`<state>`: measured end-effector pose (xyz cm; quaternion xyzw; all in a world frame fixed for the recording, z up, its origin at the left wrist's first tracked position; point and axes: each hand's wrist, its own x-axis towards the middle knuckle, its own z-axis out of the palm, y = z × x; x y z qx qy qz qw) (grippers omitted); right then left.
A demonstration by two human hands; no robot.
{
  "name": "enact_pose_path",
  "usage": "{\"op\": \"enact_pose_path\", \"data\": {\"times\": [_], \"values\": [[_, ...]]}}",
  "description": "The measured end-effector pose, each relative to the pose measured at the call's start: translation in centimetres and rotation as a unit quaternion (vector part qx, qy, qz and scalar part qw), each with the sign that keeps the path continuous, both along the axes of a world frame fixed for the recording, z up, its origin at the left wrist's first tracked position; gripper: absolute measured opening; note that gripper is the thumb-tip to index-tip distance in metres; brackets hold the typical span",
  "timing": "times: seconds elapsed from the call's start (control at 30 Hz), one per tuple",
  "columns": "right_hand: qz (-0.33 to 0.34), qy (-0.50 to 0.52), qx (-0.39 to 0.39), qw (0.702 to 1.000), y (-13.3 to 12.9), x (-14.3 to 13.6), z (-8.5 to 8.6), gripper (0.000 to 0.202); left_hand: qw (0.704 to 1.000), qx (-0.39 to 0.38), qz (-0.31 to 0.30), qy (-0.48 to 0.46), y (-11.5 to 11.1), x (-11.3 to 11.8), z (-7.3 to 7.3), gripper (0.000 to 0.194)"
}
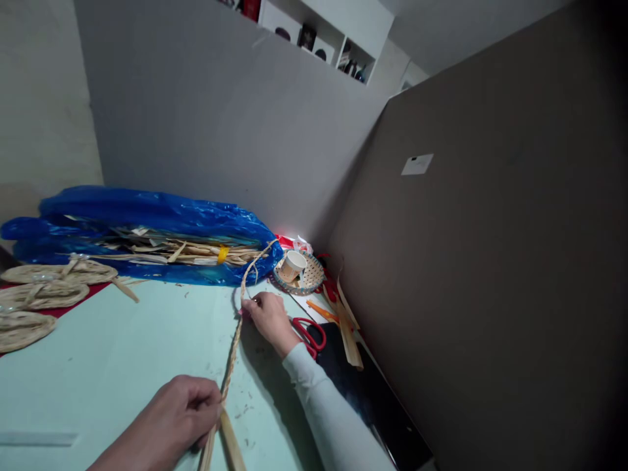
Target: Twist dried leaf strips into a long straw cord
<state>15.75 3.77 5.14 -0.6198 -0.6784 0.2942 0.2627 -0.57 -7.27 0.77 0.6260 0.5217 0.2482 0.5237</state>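
A braided straw cord [234, 351] runs lengthwise over the pale green tabletop. Near the front, my left hand [179, 413] pinches its lower end, where loose flat straw strips [229, 439] spread out toward me. Farther up, the fingers of my right hand [269, 317] are closed on the braid, with a small pink spot beside the fingertips. Beyond that hand the cord's thin end curves up to the blue plastic bag. Red-handled scissors [310, 335] lie just right of my right wrist, their blades hidden.
A blue plastic bag [147, 199] full of dried straw lies along the back wall. Woven straw soles [44, 294] sit at the left. A paper cup [293, 263] rests in a woven basket [314, 280]. A black flat object [353, 386] borders the right wall.
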Motion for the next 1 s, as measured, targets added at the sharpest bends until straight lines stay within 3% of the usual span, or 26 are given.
{"op": "enact_pose_path", "data": {"times": [0.53,0.83,1.0], "values": [[0.094,0.145,-0.126,0.977,3.0,2.1,-1.8,0.032,0.999,-0.001,-0.021,0.046,1.5,-1.5,0.9,0.021],[0.027,0.197,-0.1,0.975,3.1,0.8,-3.4,0.035,0.988,0.056,-0.043,0.139,2.9,-3.9,1.3,0.021],[-0.015,0.209,-0.095,0.973,3.6,0.5,-4.0,0.036,0.953,0.138,-0.02,0.268,4.1,-6.1,2.7,0.023]]}}
